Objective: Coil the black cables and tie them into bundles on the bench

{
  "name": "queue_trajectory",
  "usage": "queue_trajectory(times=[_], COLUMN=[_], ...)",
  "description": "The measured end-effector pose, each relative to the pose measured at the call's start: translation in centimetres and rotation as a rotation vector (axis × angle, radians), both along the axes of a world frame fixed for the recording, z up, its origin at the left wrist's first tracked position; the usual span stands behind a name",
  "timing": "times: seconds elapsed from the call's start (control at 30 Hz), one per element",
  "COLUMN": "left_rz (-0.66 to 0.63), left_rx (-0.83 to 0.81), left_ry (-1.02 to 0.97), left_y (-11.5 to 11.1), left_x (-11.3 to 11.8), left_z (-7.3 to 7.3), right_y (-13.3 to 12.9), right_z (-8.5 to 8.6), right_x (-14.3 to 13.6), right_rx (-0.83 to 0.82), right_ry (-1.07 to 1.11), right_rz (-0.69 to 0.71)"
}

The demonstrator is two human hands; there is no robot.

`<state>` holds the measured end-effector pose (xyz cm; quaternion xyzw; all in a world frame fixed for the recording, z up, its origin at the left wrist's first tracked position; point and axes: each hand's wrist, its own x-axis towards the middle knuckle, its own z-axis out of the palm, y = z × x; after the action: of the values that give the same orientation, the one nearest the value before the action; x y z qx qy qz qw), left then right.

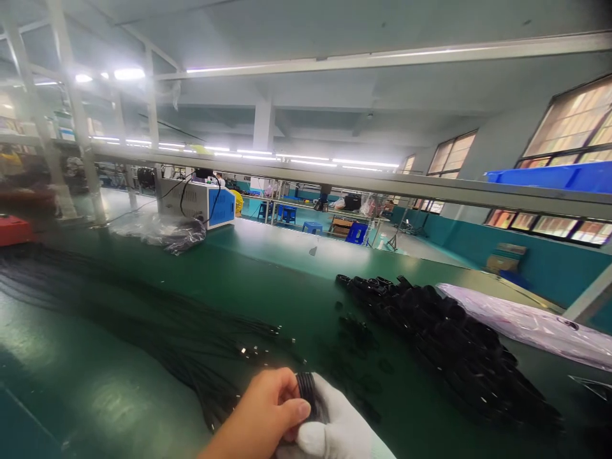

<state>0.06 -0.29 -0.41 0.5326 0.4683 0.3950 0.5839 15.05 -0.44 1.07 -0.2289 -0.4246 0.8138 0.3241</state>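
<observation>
A small coil of black cable (pixel 306 389) is pinched between my two hands at the bottom centre. My bare left hand (pixel 272 408) grips its left side, thumb across the front. My right hand (pixel 342 421), in a white glove, wraps its right side, with the thumb below. Part of the coil is hidden by the fingers. Left of my hands, a long bundle of loose black cables (pixel 143 319) runs over the green table (pixel 282 274), small shiny ends towards me. On the right lies a big heap of coiled black cables (pixel 444 338).
Small black bands (pixel 356 331) lie beside the heap. Behind it is a pinkish plastic bag (pixel 521 325). A clear plastic bag (pixel 162 231) rests by a white and blue machine (pixel 210 203). A red bin (pixel 16 229) stands far left, and a blue bin (pixel 549 177) sits on the shelf.
</observation>
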Motion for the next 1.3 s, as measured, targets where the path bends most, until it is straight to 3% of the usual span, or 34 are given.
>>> queue_trajectory(times=[0.13, 0.23, 0.37, 0.47, 0.53, 0.63, 0.83, 1.0, 1.07, 1.17, 1.3], left_rz=[-0.086, -0.036, 0.241, 0.276, 0.278, 0.278, 0.296, 0.240, 0.171, 0.013, -0.290], left_rx=[-0.029, 0.039, 0.424, 0.684, 0.731, 0.690, 0.503, 0.619, 0.571, 0.370, 0.174], left_ry=[-0.125, 0.081, 0.516, 0.598, 0.610, 0.560, 0.342, 0.431, 0.417, 0.246, -0.028], left_y=[0.0, -0.1, -0.6, -0.7, -0.5, 0.0, 0.9, 1.6, 1.8, 2.0, 2.2], left_x=[-0.3, -0.6, -0.5, -0.3, -0.2, -0.2, -0.2, 0.0, -0.5, -2.0, -3.7], left_z=[0.8, 1.5, 1.3, 0.2, -0.3, -0.3, 0.2, 1.0, 1.9, 3.2, 2.8], right_y=[0.6, 0.9, 1.0, 1.3, 1.4, 1.4, 1.1, 0.9, 1.1, 1.4, 1.5], right_z=[-0.8, -1.0, -1.2, -1.5, -1.7, -2.0, -2.1, -1.4, -1.5, -2.2, -2.7], right_x=[0.3, 0.4, 0.2, -0.1, -0.2, -0.4, -0.8, -0.3, 0.3, 0.9, 0.8], right_rx=[-0.012, -0.001, 0.006, 0.073, 0.089, 0.054, -0.002, 0.017, -0.030, -0.165, -0.294], right_ry=[0.016, 0.008, 0.028, 0.045, 0.044, 0.058, 0.066, 0.041, 0.083, 0.244, 0.322], right_rz=[0.061, 0.063, 0.040, 0.027, 0.039, 0.052, -0.049, -0.085, -0.003, 0.122, 0.218])
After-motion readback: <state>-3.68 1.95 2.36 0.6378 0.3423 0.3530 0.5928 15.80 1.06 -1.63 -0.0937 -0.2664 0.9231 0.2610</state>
